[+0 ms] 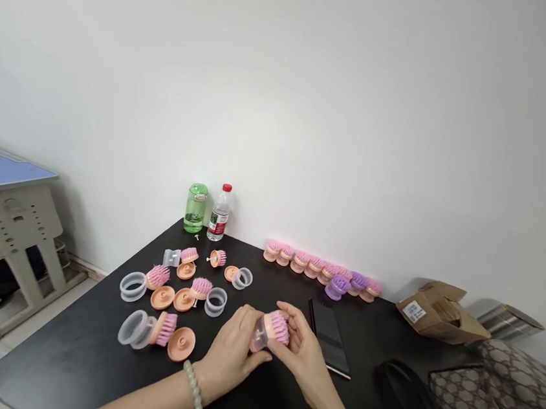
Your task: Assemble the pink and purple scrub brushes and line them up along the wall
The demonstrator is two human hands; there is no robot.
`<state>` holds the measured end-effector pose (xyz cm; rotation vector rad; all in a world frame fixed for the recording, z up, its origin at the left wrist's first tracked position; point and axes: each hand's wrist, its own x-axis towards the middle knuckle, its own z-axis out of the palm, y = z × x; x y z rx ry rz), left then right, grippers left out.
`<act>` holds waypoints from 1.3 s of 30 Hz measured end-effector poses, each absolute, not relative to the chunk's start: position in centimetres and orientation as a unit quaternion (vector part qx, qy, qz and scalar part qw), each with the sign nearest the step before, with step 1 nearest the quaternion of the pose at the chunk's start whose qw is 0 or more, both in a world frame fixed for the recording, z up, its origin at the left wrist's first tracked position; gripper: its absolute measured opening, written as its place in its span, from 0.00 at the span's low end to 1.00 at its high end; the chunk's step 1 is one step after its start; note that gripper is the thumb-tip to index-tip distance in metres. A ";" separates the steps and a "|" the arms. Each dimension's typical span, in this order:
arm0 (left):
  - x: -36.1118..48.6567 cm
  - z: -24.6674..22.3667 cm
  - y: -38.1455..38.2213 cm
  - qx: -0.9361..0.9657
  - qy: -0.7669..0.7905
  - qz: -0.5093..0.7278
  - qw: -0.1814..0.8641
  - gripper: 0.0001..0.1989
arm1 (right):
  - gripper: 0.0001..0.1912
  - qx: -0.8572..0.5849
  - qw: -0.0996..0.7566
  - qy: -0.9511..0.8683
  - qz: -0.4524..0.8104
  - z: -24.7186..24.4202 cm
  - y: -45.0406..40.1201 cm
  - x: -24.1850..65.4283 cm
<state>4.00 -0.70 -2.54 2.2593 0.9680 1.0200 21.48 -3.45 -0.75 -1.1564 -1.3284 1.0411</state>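
Desk [58,344] — L hand [231,350], R hand [300,357] grip pink brush [279,327]

The held brush [279,327] has pink bristles on a peach base and a clear cap, and the peach discs [162,297] match that base against the matte black tabletop [51,363]. Along the wall, the row of brushes [301,259] is mostly pink and peach, broken by two lilac brushes [337,287]. The bead bracelet [195,391] is pale green, the flask [196,208] translucent green, the water bottle [219,213] red-capped and red-labelled, and the cushion [476,408] carries a brown-and-beige hexagonal lattice.
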 end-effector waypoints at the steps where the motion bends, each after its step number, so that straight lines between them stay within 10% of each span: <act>1: 4.0 -2.4 -0.8 0.823 0.354 0.373 0.241 0.24 | 0.31 -0.479 0.524 -0.546 0.445 -0.7 -3.6 21.5; 14: 3.9 -1.8 -0.8 0.798 0.365 0.389 0.281 0.16 | 0.16 -0.500 0.479 -0.576 0.435 -0.9 -4.1 21.7; 21: 3.9 -1.3 -1.1 0.759 0.403 0.382 0.341 0.17 | 0.40 -0.486 0.481 -0.608 0.403 -2.1 -4.0 22.6; 26: 4.1 -1.7 -1.4 0.774 0.373 0.395 0.326 0.15 | 0.20 -0.526 0.393 -0.634 0.409 -1.7 -4.0 22.7; 30: 4.1 -1.6 -1.4 0.766 0.385 0.400 0.324 0.14 | 0.36 -0.499 0.430 -0.620 0.427 -1.4 -4.2 22.6; 39: 4.0 -1.7 -1.2 0.767 0.370 0.413 0.323 0.15 | 0.35 -0.517 0.435 -0.601 0.426 -1.8 -4.0 22.6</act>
